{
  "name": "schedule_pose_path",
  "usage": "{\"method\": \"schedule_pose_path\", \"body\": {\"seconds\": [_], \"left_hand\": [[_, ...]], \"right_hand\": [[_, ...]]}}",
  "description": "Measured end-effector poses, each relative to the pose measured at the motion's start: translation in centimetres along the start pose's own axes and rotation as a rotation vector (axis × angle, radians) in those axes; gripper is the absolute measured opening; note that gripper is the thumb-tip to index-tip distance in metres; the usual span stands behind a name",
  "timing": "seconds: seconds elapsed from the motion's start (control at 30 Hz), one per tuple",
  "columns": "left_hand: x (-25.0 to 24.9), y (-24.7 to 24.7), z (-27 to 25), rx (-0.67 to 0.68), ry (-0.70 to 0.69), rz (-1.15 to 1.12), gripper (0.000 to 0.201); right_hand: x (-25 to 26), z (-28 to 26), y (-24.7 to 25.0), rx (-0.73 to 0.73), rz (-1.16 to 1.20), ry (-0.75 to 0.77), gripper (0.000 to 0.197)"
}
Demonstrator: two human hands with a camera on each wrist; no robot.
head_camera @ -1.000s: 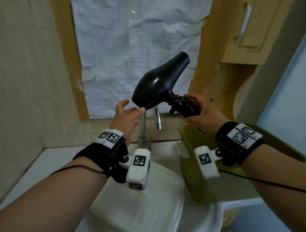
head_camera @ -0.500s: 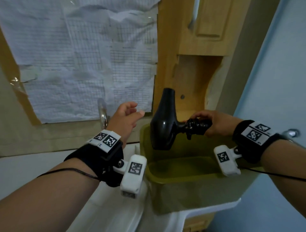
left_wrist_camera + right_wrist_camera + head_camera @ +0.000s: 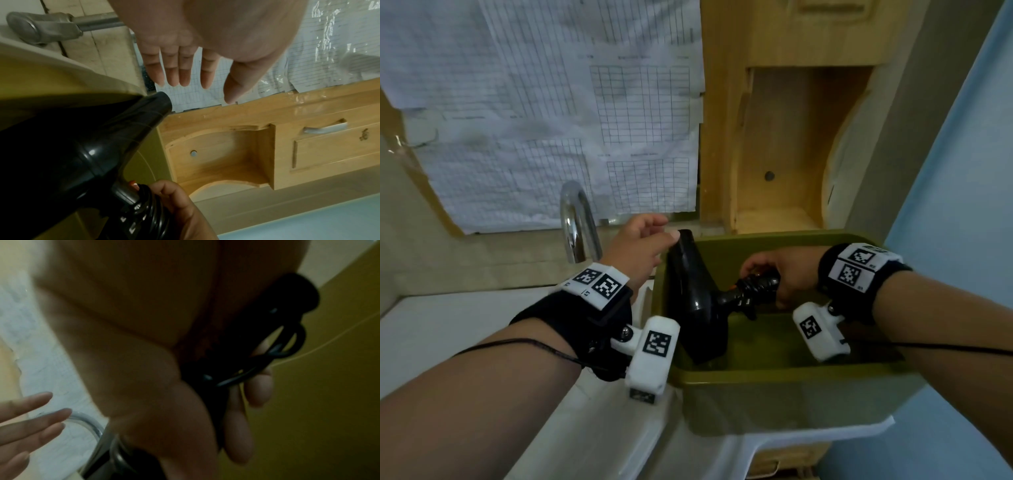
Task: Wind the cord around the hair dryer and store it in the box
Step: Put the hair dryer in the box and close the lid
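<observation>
A black hair dryer point(image 3: 693, 301) stands inside the olive-green box point(image 3: 774, 377), nozzle up by the box's far left corner. Its black cord point(image 3: 755, 284) is coiled round the handle. My right hand point(image 3: 780, 274) grips that wrapped handle; in the right wrist view the fingers point(image 3: 238, 426) curl over the cord loops point(image 3: 273, 353). My left hand point(image 3: 640, 246) hovers just left of the nozzle with straight fingers point(image 3: 180, 71), holding nothing. In the left wrist view the dryer body point(image 3: 82, 146) fills the lower left.
The box sits on a white sink counter point(image 3: 431, 335). A chrome faucet point(image 3: 577, 226) rises behind my left hand. Gridded paper sheets point(image 3: 551, 120) cover the wall. A wooden cabinet niche point(image 3: 791, 154) stands behind the box, a pale blue wall point(image 3: 962, 205) to the right.
My right hand has carried the hair dryer to the right and lowered it into the green box. The left hand followed alongside, still holding nothing.
</observation>
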State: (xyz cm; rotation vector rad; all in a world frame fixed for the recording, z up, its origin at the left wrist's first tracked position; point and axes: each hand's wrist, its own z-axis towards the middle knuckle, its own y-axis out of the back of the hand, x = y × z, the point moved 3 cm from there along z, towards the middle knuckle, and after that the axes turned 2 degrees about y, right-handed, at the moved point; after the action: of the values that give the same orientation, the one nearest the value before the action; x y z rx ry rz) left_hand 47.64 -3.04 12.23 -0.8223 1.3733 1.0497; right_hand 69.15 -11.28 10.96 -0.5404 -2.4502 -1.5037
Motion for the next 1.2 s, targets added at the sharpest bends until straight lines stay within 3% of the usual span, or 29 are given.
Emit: {"method": "schedule_pose_path", "body": {"seconds": [0.23,0.53,0.67,0.83,1.03,1.2], "left_hand": [[1.3,0.5,-0.1,-0.014,0.024,0.028,0.027],[2.0,0.7,-0.9,0.042,0.059,0.060,0.031],[1.7,1.3,-1.0,0.037,0.054,0.038,0.030],[1.6,2.7,-1.3,0.048,0.039,0.024,0.031],[1.6,5.9,-1.8,0.059,0.039,-0.037,0.013],[2.2,9.1,-2.9,0.077,0.063,-0.054,0.010]], "right_hand": [[-1.7,0.4,-1.4,0.081,-0.039,-0.017,0.070],[-3.3,1.2,-3.5,0.220,-0.051,-0.155,0.066],[-2.8,0.3,-2.0,0.088,0.028,-0.172,0.064],[0.3,-1.3,0.5,-0.112,0.187,-0.040,0.045],[7.6,-3.3,2.0,-0.308,0.532,0.194,0.022],[15.1,-3.8,1.7,-0.388,0.527,0.333,0.016]]}}
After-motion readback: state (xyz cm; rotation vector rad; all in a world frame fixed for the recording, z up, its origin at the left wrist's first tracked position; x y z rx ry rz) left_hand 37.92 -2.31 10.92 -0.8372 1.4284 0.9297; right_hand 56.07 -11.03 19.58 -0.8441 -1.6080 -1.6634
